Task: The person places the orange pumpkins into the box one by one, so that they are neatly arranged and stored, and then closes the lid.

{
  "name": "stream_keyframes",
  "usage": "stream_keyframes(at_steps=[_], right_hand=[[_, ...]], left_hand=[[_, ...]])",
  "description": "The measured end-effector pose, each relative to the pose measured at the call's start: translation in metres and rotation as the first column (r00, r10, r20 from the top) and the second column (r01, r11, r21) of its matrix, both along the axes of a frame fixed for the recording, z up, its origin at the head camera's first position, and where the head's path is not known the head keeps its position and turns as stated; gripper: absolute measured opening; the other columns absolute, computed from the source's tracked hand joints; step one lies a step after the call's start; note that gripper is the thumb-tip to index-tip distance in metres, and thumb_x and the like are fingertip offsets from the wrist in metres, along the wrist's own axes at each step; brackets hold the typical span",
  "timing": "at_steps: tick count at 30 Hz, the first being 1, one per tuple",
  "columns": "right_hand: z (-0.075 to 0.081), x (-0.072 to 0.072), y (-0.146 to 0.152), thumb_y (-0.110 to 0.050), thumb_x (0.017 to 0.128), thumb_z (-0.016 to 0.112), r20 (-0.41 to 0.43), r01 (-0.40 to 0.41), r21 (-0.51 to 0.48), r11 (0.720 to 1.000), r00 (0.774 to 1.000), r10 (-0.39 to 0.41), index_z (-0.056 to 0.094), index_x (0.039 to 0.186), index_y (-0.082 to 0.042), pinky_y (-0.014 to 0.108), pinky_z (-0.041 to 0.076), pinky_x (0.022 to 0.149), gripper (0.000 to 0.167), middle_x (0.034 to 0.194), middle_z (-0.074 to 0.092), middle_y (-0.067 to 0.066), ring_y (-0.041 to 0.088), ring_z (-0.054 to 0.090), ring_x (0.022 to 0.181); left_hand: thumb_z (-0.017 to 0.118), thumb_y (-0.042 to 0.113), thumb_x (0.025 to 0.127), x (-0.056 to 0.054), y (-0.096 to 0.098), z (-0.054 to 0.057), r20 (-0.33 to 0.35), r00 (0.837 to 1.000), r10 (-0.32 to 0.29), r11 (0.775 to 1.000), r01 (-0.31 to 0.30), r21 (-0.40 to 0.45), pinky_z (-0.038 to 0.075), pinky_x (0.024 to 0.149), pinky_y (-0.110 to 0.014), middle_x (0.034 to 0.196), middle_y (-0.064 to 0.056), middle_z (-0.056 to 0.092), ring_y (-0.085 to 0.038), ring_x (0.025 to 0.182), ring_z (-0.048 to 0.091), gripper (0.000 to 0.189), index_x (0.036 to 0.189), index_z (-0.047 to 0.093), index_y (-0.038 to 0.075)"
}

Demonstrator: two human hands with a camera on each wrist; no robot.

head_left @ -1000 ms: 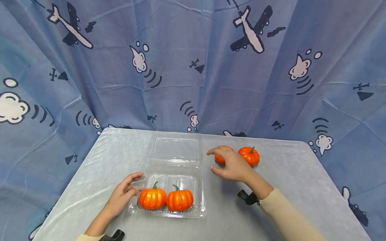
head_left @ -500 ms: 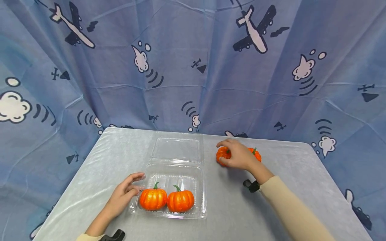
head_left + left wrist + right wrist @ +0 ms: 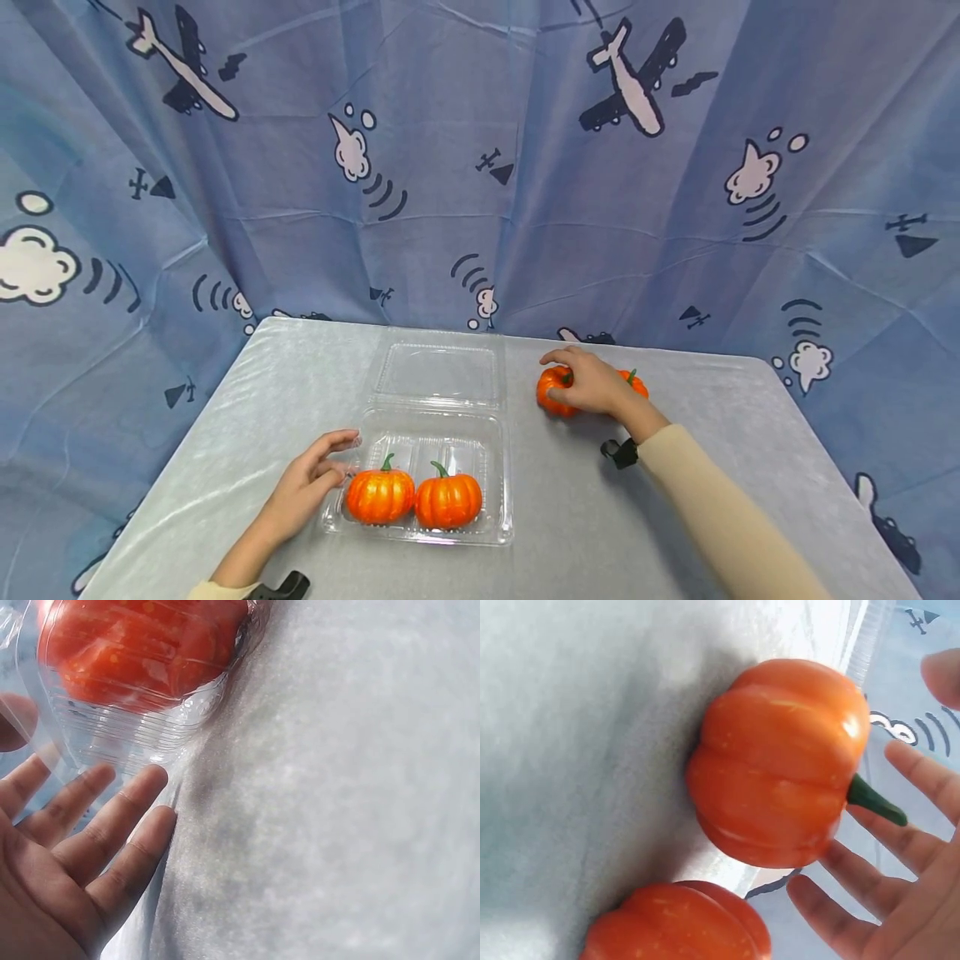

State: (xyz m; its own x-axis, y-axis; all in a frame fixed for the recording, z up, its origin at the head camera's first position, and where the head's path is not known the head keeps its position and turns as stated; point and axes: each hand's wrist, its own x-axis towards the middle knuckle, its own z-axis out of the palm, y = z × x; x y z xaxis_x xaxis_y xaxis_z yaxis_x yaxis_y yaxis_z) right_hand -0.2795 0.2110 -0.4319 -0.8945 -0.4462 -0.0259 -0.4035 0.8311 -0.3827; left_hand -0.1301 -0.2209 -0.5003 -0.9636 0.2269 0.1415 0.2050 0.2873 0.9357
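In the head view my left hand (image 3: 300, 487) lies at the left side of a clear plastic clamshell box (image 3: 495, 533), fingers spread and nearly straight at its wall. Inside its front half sit two orange toy pumpkins, the left pumpkin (image 3: 379, 497) beside the right pumpkin (image 3: 448, 502), both with green stems. My right hand (image 3: 592, 383) hovers over a third pumpkin (image 3: 552, 392) on the table, thumb and forefinger spread around it. In the right wrist view, its thumb stands apart from this pumpkin (image 3: 780, 765). Another pumpkin (image 3: 634, 382) is partly hidden behind the right hand.
The box's lid (image 3: 438, 371) lies folded back toward the far edge. A pale cloth covers the table (image 3: 300, 367). Behind it hangs a blue curtain (image 3: 450, 167) printed with airplanes and clouds.
My right hand has moved slightly right and away, from beside the third pumpkin to over it, with its fingers around it. The left hand and the box have stayed in place.
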Motion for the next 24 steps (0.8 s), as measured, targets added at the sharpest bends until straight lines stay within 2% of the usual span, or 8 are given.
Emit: stream_keyframes(at_steps=[9, 17, 24], right_hand=[[-0.007, -0.007, 0.002, -0.033, 0.079, 0.066, 0.066, 0.011, 0.016, 1.0, 0.998, -0.012, 0.06, 0.127, -0.015, 0.054, 0.046, 0.095, 0.051, 0.126, 0.056, 0.013, 0.031, 0.056, 0.108], [-0.013, -0.009, 0.003, -0.03, 0.077, 0.067, 0.08, 0.015, 0.028, 0.999, 0.997, -0.017, 0.059, 0.127, -0.014, 0.053, 0.047, 0.094, 0.053, 0.123, 0.056, 0.014, 0.029, 0.056, 0.104], [-0.014, -0.011, 0.002, -0.029, 0.077, 0.067, 0.093, 0.012, 0.039, 0.999, 0.996, -0.016, 0.057, 0.13, -0.014, 0.053, 0.046, 0.094, 0.056, 0.125, 0.055, 0.017, 0.03, 0.056, 0.104]], left_hand=[[0.051, -0.001, 0.093, 0.001, 0.0, -0.001, -0.005, 1.0, 0.011, 1.0, -0.011, 0.003, 0.056, 0.074, -0.029, 0.133, -0.025, 0.054, -0.014, 0.093, 0.069, 0.042, 0.136, 0.047, 0.001], [0.051, -0.003, 0.092, 0.002, 0.001, -0.002, -0.02, 1.0, 0.004, 1.0, -0.004, 0.003, 0.056, 0.073, -0.028, 0.132, -0.027, 0.054, -0.01, 0.093, 0.068, 0.044, 0.135, 0.048, 0.004], [0.051, -0.002, 0.093, 0.001, 0.001, -0.002, -0.02, 1.0, 0.004, 1.0, -0.004, 0.003, 0.056, 0.073, -0.028, 0.132, -0.026, 0.054, -0.011, 0.093, 0.068, 0.043, 0.136, 0.047, 0.001]])
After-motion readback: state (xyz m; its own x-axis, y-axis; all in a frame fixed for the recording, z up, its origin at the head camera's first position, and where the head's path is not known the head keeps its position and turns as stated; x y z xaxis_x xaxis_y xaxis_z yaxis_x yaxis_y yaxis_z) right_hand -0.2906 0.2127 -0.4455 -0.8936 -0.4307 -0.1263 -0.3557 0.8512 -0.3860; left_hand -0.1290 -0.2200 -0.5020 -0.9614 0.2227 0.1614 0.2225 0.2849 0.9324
